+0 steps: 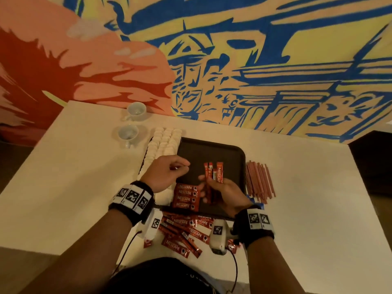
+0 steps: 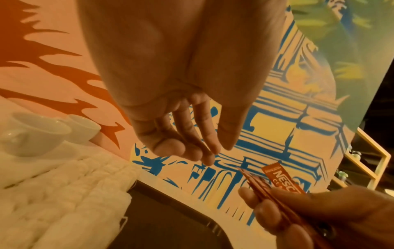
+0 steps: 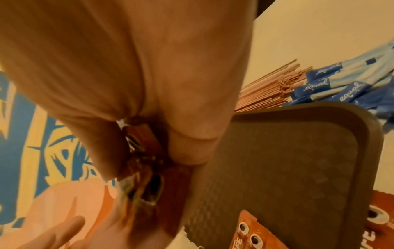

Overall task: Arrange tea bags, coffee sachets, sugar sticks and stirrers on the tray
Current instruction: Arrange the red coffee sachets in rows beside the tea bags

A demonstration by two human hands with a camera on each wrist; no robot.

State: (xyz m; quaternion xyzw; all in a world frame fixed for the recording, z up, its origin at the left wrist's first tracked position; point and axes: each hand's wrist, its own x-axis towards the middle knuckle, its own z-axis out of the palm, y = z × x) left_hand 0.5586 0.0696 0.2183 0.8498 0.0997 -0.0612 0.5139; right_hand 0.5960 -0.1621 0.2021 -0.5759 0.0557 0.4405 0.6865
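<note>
The right hand [image 1: 222, 193] hovers palm-up over the near edge of the dark tray [image 1: 237, 153], fingers and thumb curled round a fanned bunch of red coffee sachets [image 1: 213, 175] that stand upright above the fist. The left hand [image 1: 167, 171] hangs just beside it over the tray's left side, wrist bent inward, fingers loosely curled with the fingertips [image 2: 210, 158] close together and nothing between them. Four sachets [image 1: 185, 196] lie stacked in the tray's near-left corner. A loose pile of sachets [image 1: 184, 232] sits on the table between the wrists, stirrers [image 1: 259, 181] lie right of the tray, and blue sugar sticks [image 3: 345, 87] lie just beside them.
</note>
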